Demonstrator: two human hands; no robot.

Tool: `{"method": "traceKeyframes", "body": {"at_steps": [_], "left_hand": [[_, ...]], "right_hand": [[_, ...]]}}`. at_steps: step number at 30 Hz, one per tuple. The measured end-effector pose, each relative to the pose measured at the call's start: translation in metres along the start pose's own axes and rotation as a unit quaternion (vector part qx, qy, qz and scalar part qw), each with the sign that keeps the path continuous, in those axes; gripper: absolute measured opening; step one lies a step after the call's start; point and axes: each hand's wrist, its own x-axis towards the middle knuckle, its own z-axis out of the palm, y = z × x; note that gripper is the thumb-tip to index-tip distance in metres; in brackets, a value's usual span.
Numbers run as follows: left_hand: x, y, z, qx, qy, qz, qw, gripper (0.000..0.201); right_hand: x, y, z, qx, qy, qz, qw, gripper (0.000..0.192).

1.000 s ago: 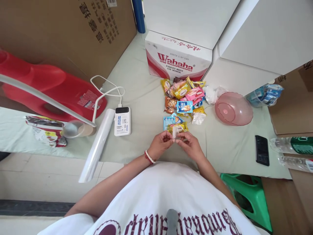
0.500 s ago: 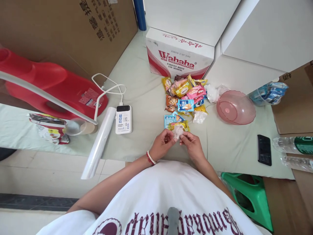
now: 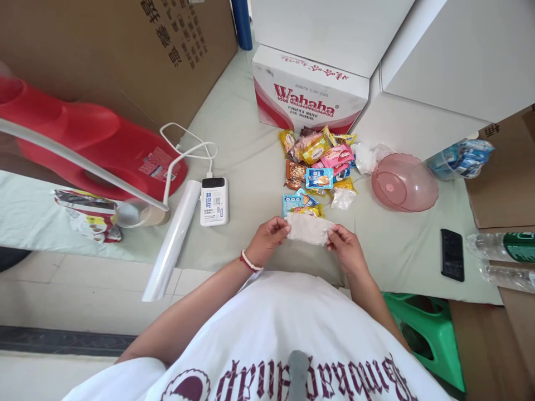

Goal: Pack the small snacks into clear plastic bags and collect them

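Observation:
A small translucent plastic bag (image 3: 310, 229) is stretched flat between my two hands, just above the front of the table. My left hand (image 3: 268, 236) pinches its left end between thumb and fingers. At the opposite end, my right hand (image 3: 345, 245) grips the edge in the same way. Right behind the bag lie a yellow snack packet (image 3: 311, 210), partly covered by it, and a light blue packet (image 3: 292, 204). Farther back is a heap of wrapped snacks (image 3: 320, 153) in yellow, pink, brown and blue. A crumpled clear bag (image 3: 343, 197) rests at the heap's front right.
A Wahaha carton (image 3: 309, 92) stands behind the heap. To the right are a pink translucent bowl (image 3: 404, 184) and a black phone (image 3: 452, 254). On the left lie a white power bank (image 3: 214, 201) with its cable, a roll of clear film (image 3: 173, 242) and a red jug (image 3: 92, 145).
My hands have moved apart, one to each side. The plastic bag, bunched up between my fingertips before, is now spread out flat.

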Motion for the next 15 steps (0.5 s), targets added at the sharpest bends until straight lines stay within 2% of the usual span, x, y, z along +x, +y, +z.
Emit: {"method": "traceKeyframes", "body": {"at_steps": [2,4,7,9,11,14,15], "left_hand": [[-0.002,0.0,-0.009,-0.013,-0.017,-0.018,1.0,0.049],[-0.006,0.001,-0.016,0.006,-0.017,-0.008,1.0,0.048],[-0.015,0.004,-0.019,0.093,0.053,0.092,0.99,0.04],[-0.022,0.007,-0.013,0.164,0.071,0.185,0.966,0.034],[-0.026,0.009,-0.001,0.229,0.035,0.254,0.939,0.034],[-0.024,0.005,0.02,0.307,-0.005,0.287,0.907,0.052],[-0.022,0.003,0.025,0.317,-0.008,0.282,0.905,0.049]], "right_hand": [[-0.004,-0.002,-0.01,0.045,0.0,0.04,0.998,0.037],[-0.008,-0.003,-0.018,0.083,0.001,0.07,0.994,0.039],[-0.017,-0.004,-0.022,0.104,0.02,0.081,0.991,0.04],[-0.023,-0.005,-0.02,0.096,0.021,0.078,0.992,0.04],[-0.028,-0.006,-0.015,0.085,0.01,0.076,0.993,0.04],[-0.034,-0.009,-0.007,0.069,-0.023,0.074,0.995,0.04],[-0.034,-0.01,-0.006,0.062,-0.035,0.073,0.995,0.039]]}}
